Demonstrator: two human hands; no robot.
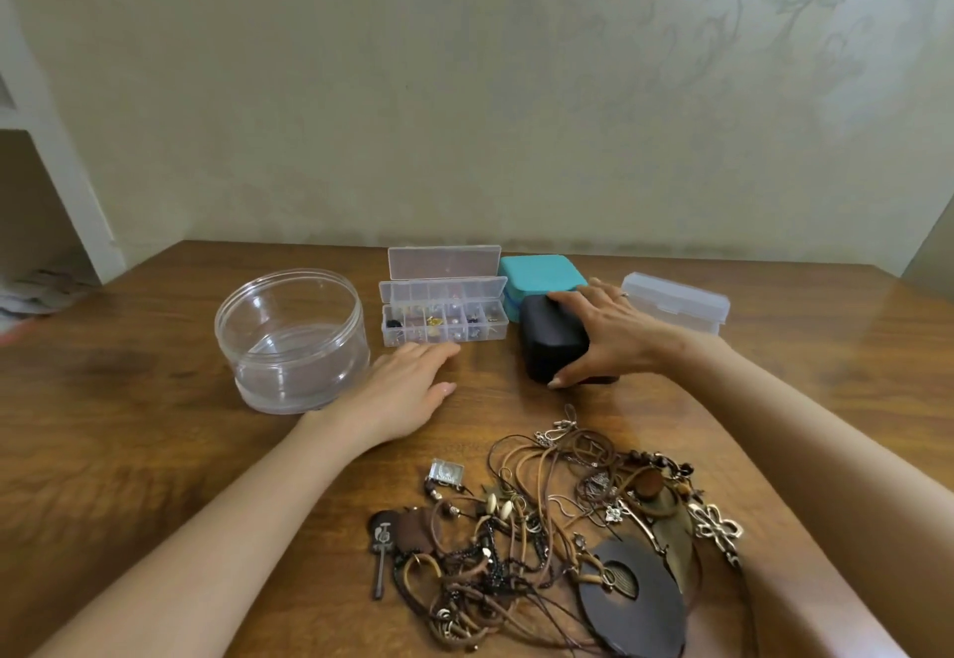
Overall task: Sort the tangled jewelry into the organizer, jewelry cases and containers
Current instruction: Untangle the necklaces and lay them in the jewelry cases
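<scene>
A tangled heap of jewelry (557, 533) lies on the wooden table (129, 425) near me: leather cords, beads, metal pendants and a large dark wooden disc. My right hand (609, 332) grips a black jewelry case (550, 342) from its right side, thumb at the near corner. My left hand (408, 384) rests flat on the table, fingers straight, just in front of the open clear compartment organizer (444, 316), which holds small earrings and beads. A teal jewelry case (539, 275) stands behind the black one.
A round clear plastic container (291, 340) stands left of the organizer, close to my left hand. A shut clear plastic box (676, 301) sits at the right behind my right hand. The wall runs along the table's far edge.
</scene>
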